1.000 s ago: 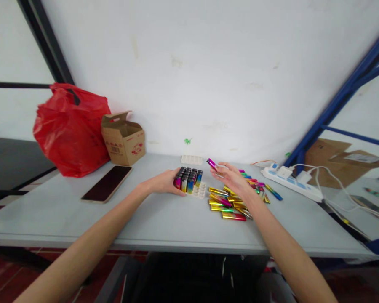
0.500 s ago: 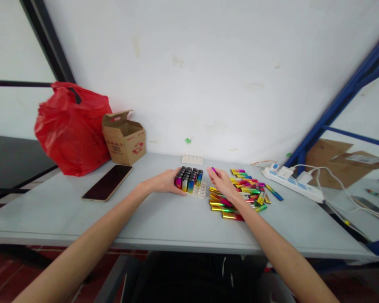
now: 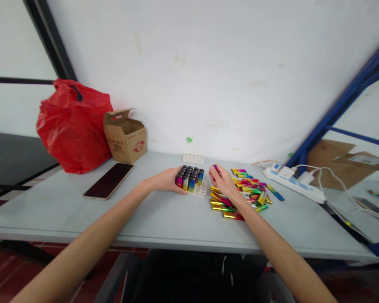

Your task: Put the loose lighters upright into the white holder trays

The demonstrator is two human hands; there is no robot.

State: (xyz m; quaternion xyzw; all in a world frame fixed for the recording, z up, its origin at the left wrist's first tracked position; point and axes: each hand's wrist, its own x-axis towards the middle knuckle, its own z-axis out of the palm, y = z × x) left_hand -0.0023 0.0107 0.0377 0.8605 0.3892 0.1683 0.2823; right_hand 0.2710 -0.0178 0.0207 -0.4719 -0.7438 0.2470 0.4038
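Upright lighters point(image 3: 185, 183) with black tops and shiny coloured bodies stand packed in a white tray point(image 3: 202, 191). Bare sockets show along the tray's right and front right. My left hand point(image 3: 169, 181) is closed around the left side of this block, its thumb at the front and fingers partly hidden behind. To the right of the tray, a little above the table, my right hand point(image 3: 221, 181) pinches a purple lighter point(image 3: 216, 168), mostly covered by the fingers. Under and beside that hand lies a loose heap of shiny multicoloured lighters point(image 3: 222, 207).
Behind the block, a second white tray point(image 3: 193, 158) lies by the wall. A phone point(image 3: 109, 181), an open cardboard box point(image 3: 126, 141) and a red plastic bag point(image 3: 76, 130) are at left. A power strip point(image 3: 293, 185) with white cables sits at right, near a blue frame point(image 3: 341, 109).
My right hand has turned slightly and the purple lighter's end has shifted in its fingers. My left hand keeps its hold on the block. The whole view has moved a little.
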